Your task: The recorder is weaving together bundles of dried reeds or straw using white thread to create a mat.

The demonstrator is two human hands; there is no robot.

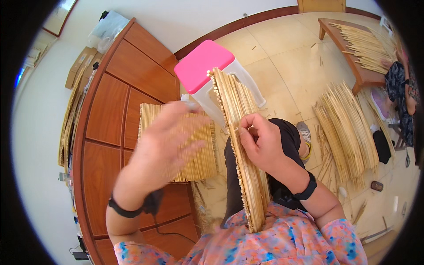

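Observation:
A mat of straw-coloured reed stalks (247,172) lies lengthwise on my lap, its row of cut stalk ends facing left. My right hand (261,141) is closed at the mat's upper middle, thumb and forefinger pinched at its surface; whatever is between the fingertips is too small to make out. To the left, my left hand (170,137) is raised apart from the mat, blurred by motion, with its fingers stretched out and spread. Behind that hand, a second reed mat (198,163) leans by the cabinet, partly hidden by it.
A reddish-brown wooden cabinet (106,110) stands on the left. Ahead is a white stool with a pink top (204,64). A large reed bundle (346,132) lies on the floor at right, near a wooden bench (353,75) bearing stalks. Another person (402,92) sits at far right.

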